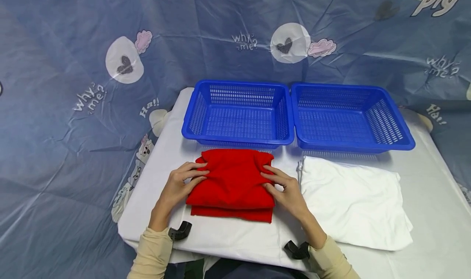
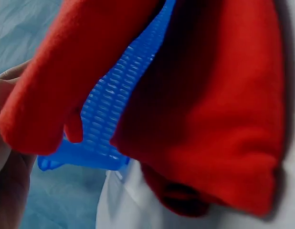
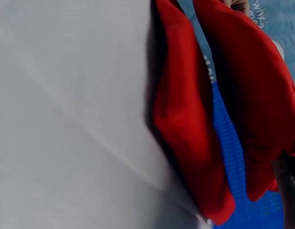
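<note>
A folded red cloth lies near the front of the table, its upper fold raised off the lower layer. My left hand pinches the fold's left edge, and my right hand pinches its right edge. In the left wrist view a gap shows between the lifted layer and the lower red cloth; part of the left hand is at the left edge. The right wrist view shows the same gap beside the red cloth, with most of the right hand hidden.
Two blue plastic baskets stand side by side behind the red cloth, with nothing inside. A folded white cloth lies to the right. The white-covered table meets a blue patterned sheet.
</note>
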Demonstrator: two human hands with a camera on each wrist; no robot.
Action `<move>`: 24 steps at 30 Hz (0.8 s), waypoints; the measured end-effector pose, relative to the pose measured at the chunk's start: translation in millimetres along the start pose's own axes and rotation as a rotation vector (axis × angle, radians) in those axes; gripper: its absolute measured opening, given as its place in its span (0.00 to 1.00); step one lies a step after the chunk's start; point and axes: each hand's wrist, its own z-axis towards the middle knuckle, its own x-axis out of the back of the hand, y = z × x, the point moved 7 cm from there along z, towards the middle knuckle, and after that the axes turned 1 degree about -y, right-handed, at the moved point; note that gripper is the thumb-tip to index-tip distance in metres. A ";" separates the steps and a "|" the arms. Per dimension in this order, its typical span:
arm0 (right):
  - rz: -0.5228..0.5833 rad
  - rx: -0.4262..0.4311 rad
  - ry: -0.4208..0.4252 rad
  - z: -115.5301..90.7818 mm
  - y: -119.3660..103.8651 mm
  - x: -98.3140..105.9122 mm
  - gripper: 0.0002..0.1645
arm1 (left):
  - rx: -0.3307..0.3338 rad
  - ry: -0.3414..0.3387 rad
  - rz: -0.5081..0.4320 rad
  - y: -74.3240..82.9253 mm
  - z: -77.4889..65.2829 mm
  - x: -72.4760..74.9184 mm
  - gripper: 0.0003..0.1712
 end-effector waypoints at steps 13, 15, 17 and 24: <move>-0.034 0.036 0.011 21.8 -20.2 20.8 0.17 | -0.040 0.007 -0.013 7.8 24.6 13.3 0.18; -0.032 0.032 0.014 25.0 -23.4 23.7 0.18 | -0.055 0.011 -0.011 11.0 29.8 15.7 0.19; -0.027 0.041 0.023 28.2 -28.7 27.1 0.18 | -0.070 0.014 -0.013 13.7 35.0 17.8 0.19; -0.021 0.081 0.058 44.1 -58.8 40.5 0.18 | -0.110 0.025 -0.001 20.3 53.5 25.5 0.18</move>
